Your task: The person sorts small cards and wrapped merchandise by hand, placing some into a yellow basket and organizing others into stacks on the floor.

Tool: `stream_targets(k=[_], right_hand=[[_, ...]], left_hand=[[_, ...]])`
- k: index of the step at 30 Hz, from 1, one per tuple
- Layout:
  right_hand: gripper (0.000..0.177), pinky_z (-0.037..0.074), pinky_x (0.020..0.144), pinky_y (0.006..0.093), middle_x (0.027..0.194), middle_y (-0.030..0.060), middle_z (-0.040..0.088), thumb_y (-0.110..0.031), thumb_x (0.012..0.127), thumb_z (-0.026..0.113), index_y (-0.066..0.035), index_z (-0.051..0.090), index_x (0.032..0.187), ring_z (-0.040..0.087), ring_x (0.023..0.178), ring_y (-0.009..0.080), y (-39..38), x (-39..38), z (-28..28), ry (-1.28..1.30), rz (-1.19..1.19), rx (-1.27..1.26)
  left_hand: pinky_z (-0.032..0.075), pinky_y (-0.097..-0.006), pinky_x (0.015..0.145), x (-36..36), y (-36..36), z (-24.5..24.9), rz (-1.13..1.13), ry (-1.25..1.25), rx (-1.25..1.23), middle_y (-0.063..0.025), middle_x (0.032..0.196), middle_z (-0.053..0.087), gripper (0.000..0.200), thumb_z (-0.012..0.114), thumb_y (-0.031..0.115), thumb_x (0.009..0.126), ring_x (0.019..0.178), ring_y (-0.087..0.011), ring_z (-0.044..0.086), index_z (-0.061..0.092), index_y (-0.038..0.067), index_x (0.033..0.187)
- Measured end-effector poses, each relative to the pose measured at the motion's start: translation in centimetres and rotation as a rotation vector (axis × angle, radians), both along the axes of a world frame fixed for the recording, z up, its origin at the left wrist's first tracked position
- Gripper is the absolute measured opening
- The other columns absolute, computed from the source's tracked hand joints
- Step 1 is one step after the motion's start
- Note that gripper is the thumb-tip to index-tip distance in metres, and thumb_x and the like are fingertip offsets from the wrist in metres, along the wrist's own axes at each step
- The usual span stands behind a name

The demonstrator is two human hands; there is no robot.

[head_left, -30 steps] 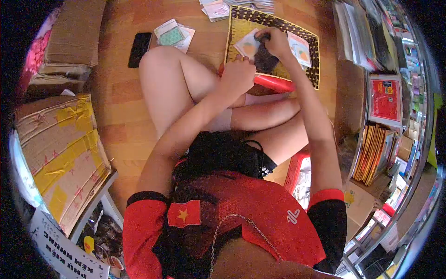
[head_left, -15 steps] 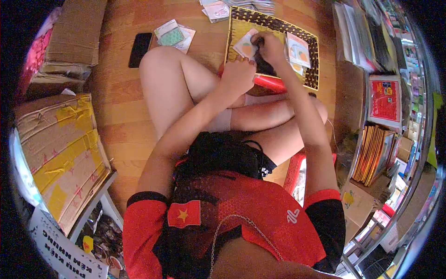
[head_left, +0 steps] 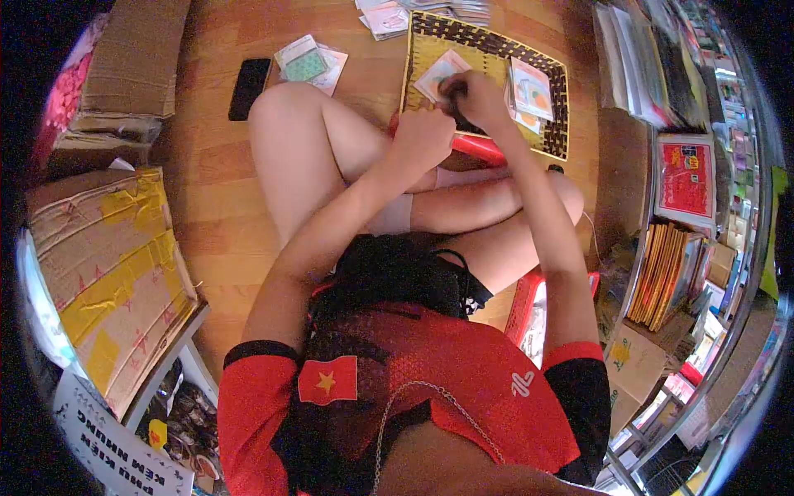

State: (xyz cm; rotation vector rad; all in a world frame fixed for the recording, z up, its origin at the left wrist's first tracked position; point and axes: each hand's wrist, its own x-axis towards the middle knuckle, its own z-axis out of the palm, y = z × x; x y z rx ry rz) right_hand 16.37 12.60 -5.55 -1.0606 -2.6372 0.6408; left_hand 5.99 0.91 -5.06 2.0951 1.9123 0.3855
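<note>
Your left hand [head_left: 425, 136] curled at the basket's [head_left: 560, 97] near edge, its grip unclear. Inside the basket, your right hand [head_left: 481, 99] clutched dark material [head_left: 452, 91] beneath its fingers.

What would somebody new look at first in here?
Probably the bright red-and-black shirt, with its yellow-star patch, at the bottom middle. Next, the yellow-and-brown basket up top, where the right hand holds something dark. Yellow tape on big cardboard stands out at left.
</note>
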Motion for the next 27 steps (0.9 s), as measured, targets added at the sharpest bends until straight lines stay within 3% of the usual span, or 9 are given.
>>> stream_targets(k=[4,8,9,12,13,17,21,24,27], right_hand=[[0.022,0.05,0.075,0.0363,0.079,0.0153,0.064,-0.01,0.065,0.06,-0.02,0.071,0.081,0.063,0.076,0.0307,2.2,1.0,0.6,-0.238,0.068,-0.179],[0.019,0.051,0.072,0.0375,0.079,0.0159,0.064,-0.012,0.065,0.062,-0.02,0.071,0.08,0.063,0.075,0.0303,3.8,0.4,-0.5,-0.123,-0.34,0.014],[0.018,0.051,0.071,0.0385,0.079,0.0174,0.063,-0.012,0.066,0.061,-0.018,0.071,0.08,0.063,0.075,0.0317,3.3,0.0,-0.6,-0.107,-0.288,0.111],[0.017,0.051,0.07,0.0384,0.078,0.0185,0.063,-0.013,0.067,0.06,-0.016,0.07,0.08,0.062,0.074,0.0324,0.6,-1.1,-1.2,-0.095,-0.189,0.019],[0.016,0.05,0.071,0.0393,0.078,0.0182,0.063,-0.014,0.068,0.06,-0.015,0.07,0.08,0.062,0.074,0.0331,-0.1,-0.6,-1.3,-0.001,-0.005,-0.008],[0.014,0.049,0.073,0.0416,0.082,0.0166,0.064,-0.017,0.068,0.064,-0.011,0.068,0.08,0.062,0.076,0.0328,0.8,-0.5,0.8,-0.087,0.014,-0.238],[0.028,0.048,0.074,0.0431,0.084,0.0211,0.062,-0.021,0.068,0.067,-0.006,0.061,0.091,0.061,0.08,0.0352,4.0,-0.8,-1.5,-0.021,-0.288,0.103],[0.025,0.049,0.072,0.0393,0.085,0.0135,0.065,-0.015,0.064,0.068,-0.008,0.063,0.088,0.062,0.081,0.031,2.5,-1.7,-2.2,-0.095,-0.219,0.056],[0.029,0.049,0.073,0.0403,0.084,0.0179,0.063,-0.022,0.063,0.069,-0.005,0.064,0.085,0.061,0.078,0.0339,1.9,-1.1,-1.6,-0.049,0.047,-0.068]], left_hand=[[0.052,-0.0432,0.059,0.2,0.0,0.2,-0.006,-0.021,-0.051,-0.0182,0.076,0.062,0.022,0.058,0.02,0.074,0.07,-0.0318,0.063,0.063,0.0,0.08],[0.052,-0.0435,0.06,0.2,-0.2,0.3,0.004,0.008,0.009,-0.018,0.075,0.063,0.022,0.057,0.021,0.075,0.069,-0.0315,0.064,0.064,0.0,0.075],[0.052,-0.0433,0.06,0.1,-0.2,0.2,0.006,-0.006,0.009,-0.0178,0.074,0.063,0.022,0.056,0.021,0.075,0.069,-0.0313,0.064,0.064,0.0,0.075],[0.051,-0.043,0.06,0.1,0.0,0.0,0.003,-0.034,-0.014,-0.0174,0.073,0.063,0.021,0.056,0.02,0.075,0.069,-0.0308,0.064,0.065,0.001,0.074],[0.051,-0.043,0.061,0.1,0.0,0.2,-0.003,-0.03,-0.039,-0.0173,0.073,0.063,0.02,0.056,0.02,0.075,0.068,-0.0308,0.064,0.065,0.002,0.074],[0.051,-0.043,0.061,0.1,-0.2,0.4,-0.019,-0.029,-0.071,-0.0169,0.071,0.063,0.019,0.056,0.02,0.075,0.068,-0.0309,0.064,0.065,0.003,0.073],[0.05,-0.0413,0.061,0.3,-0.4,0.4,0.011,-0.026,-0.03,-0.0138,0.073,0.064,0.013,0.059,0.014,0.069,0.071,-0.0283,0.064,0.066,0.004,0.073],[0.051,-0.0419,0.061,0.2,-0.2,0.5,-0.004,-0.025,-0.062,-0.0145,0.072,0.064,0.014,0.058,0.016,0.071,0.069,-0.0293,0.064,0.066,0.004,0.073],[0.051,-0.043,0.06,0.3,-0.1,0.1,-0.004,-0.038,-0.078,-0.0164,0.072,0.063,0.019,0.058,0.021,0.074,0.068,-0.031,0.064,0.065,0.003,0.073]])
